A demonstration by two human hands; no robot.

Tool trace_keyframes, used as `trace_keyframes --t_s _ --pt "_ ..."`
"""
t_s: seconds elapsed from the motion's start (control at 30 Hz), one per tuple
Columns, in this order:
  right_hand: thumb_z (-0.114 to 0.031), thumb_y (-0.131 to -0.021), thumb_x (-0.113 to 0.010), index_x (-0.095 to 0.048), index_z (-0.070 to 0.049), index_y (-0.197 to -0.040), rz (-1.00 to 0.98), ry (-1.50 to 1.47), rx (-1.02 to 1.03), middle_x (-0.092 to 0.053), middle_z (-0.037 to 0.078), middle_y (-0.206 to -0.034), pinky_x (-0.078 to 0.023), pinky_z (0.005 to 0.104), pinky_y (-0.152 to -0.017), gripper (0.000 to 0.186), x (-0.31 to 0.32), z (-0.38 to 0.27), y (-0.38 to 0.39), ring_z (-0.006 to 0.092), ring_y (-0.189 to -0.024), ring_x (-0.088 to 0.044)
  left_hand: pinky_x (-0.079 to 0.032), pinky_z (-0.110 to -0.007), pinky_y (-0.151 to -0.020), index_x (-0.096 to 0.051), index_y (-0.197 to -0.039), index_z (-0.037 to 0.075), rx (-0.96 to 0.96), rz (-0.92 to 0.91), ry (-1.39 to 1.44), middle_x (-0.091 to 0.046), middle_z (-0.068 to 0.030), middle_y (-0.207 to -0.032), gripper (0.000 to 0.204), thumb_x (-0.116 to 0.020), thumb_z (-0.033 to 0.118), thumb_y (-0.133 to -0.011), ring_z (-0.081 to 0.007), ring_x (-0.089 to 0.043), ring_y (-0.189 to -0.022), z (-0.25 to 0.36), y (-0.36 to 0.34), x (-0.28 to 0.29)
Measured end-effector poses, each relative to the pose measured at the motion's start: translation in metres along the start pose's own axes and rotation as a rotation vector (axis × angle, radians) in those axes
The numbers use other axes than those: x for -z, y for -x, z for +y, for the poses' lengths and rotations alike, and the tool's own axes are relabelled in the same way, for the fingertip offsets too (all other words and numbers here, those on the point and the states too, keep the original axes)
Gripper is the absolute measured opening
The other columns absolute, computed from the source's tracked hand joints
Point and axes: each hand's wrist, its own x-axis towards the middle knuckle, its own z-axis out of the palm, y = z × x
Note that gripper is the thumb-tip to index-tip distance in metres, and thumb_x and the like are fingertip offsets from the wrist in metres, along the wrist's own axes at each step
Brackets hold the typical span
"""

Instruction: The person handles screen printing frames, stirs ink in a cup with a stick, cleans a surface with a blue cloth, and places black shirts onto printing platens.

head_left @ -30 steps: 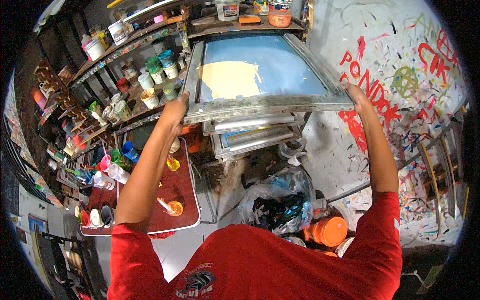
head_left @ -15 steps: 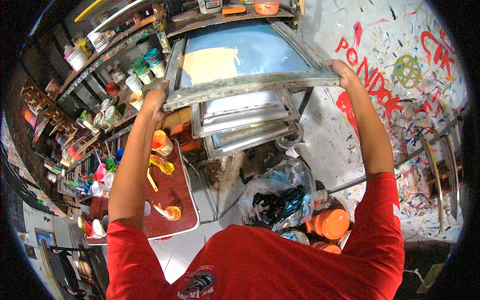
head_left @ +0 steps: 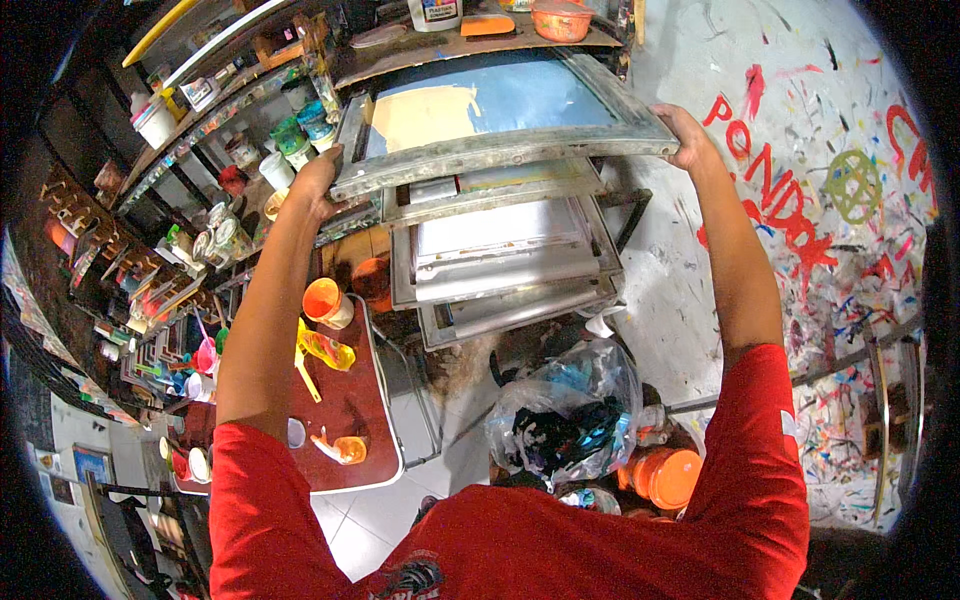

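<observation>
My left hand (head_left: 318, 182) and my right hand (head_left: 681, 138) grip opposite sides of a large screen frame (head_left: 505, 145) with a worn grey border. Its face (head_left: 535, 95) is blue with a pale cream patch (head_left: 420, 112) on the left part. Beneath it sit several more metal-edged frames (head_left: 505, 285) in a staggered stack, one showing a white surface (head_left: 490, 230). Directly behind the held frame is a wooden shelf (head_left: 380, 60) with an orange tub (head_left: 560, 22) on it.
Shelves of paint pots (head_left: 290, 140) line the left. A red-brown folding table (head_left: 345, 405) holds cups and spoons below them. A plastic bag of dark material (head_left: 560, 410) and orange containers (head_left: 670, 478) lie on the floor. A paint-spattered wall (head_left: 800, 340) stands at the right.
My hands have shifted the held frame up in the picture, toward the shelf, and slightly left. More of the frames stacked beneath it now shows.
</observation>
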Motion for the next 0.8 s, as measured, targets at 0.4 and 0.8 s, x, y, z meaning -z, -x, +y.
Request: trace_keyframes --t_s 0.4,0.8 --pt "-0.026 -0.082 -0.05 -0.049 0.007 -0.106 0.225 -0.247 0.102 -0.059 0.02 -0.099 -0.052 0.0393 -0.077 0.041 -0.012 -0.002 -0.064 0.0295 -0.083 -0.06 -0.036 -0.051 -0.092 -0.036 -0.128 0.003 -0.22 0.253 0.216 -0.045 -0.019 -0.126 0.06 -0.029 0.049 -0.091 -0.0334 -0.047 -0.111 0.015 -0.118 0.016" --pt "-0.045 -0.087 -0.045 -0.038 0.005 -0.127 0.278 -0.033 0.178 -0.049 0.022 -0.12 -0.044 0.0407 -0.089 0.065 -0.054 -0.011 -0.068 0.0313 -0.105 -0.052 -0.036 -0.04 -0.093 -0.044 -0.121 -0.011 -0.35 0.521 -0.309 -0.047 -0.0242 -0.126 0.071 -0.026 0.051 -0.092 -0.0357 -0.047 -0.115 0.021 -0.15 0.023"
